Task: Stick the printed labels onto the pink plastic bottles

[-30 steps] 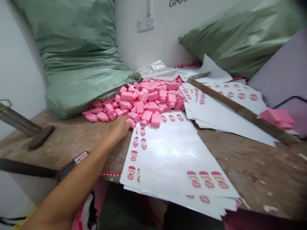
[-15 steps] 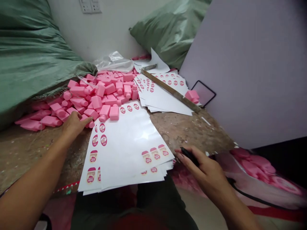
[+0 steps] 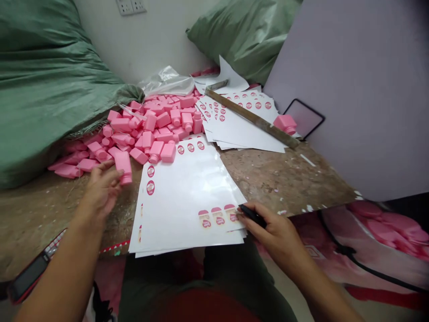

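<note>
My left hand (image 3: 104, 188) is closed around a pink plastic bottle (image 3: 123, 166), its neck pointing down, in front of a heap of similar bottles (image 3: 156, 120). A slim black pen-like tool (image 3: 252, 215) is in my right hand (image 3: 273, 230); its exact kind I cannot make out. The tool's tip is at the right edge of a stack of white sticker sheets (image 3: 181, 192), beside a row of three labels (image 3: 218, 218). Oval labels line the top sheet's left and far edges. Two bottles rest on its far left corner.
A wooden bar (image 3: 250, 116) lies across more sticker sheets (image 3: 241, 134), with a single bottle (image 3: 284, 124) near its end. Green sacks (image 3: 50, 89) flank the heap. A phone (image 3: 31, 273) sits at the front left edge, and a purple panel (image 3: 362, 89) stands on the right.
My left hand has picked up a bottle from the heap and drawn it nearer. My right hand has brought the black tool to the labels at the sheet's edge. The view has shifted slightly.
</note>
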`<control>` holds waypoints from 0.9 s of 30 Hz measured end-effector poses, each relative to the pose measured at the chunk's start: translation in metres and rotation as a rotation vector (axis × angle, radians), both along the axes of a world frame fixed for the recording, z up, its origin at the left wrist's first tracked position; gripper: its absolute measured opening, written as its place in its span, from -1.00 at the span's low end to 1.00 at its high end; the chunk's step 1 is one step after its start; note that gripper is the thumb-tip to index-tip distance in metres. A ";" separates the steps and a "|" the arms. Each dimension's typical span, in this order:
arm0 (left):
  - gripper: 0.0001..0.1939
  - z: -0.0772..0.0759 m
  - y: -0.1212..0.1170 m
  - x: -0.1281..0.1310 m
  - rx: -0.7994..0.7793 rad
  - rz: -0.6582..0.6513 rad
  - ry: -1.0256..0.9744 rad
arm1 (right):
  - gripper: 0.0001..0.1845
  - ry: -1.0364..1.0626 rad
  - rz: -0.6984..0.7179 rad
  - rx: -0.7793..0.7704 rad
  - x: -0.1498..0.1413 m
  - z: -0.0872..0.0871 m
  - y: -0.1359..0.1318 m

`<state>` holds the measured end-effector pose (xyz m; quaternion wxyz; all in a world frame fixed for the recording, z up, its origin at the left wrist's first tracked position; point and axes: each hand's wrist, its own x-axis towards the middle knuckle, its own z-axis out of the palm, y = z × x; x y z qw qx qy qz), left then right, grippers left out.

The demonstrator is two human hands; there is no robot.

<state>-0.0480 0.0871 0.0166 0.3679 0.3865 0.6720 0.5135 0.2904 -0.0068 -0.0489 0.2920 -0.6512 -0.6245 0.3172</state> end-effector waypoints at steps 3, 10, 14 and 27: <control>-0.73 0.002 -0.024 0.030 -0.050 -0.161 -0.436 | -0.71 -0.112 0.023 0.019 -0.002 0.005 -0.002; -0.68 -0.016 -0.049 0.102 -0.323 -0.254 -0.933 | -0.62 -0.070 0.187 0.082 -0.019 0.015 0.010; -0.71 -0.031 -0.049 0.115 -0.293 -0.285 -0.881 | -0.72 -0.249 0.262 0.178 -0.040 0.007 0.015; -0.68 -0.045 -0.050 0.113 -0.260 -0.299 -0.881 | -0.82 -0.463 0.281 0.309 -0.051 0.005 0.019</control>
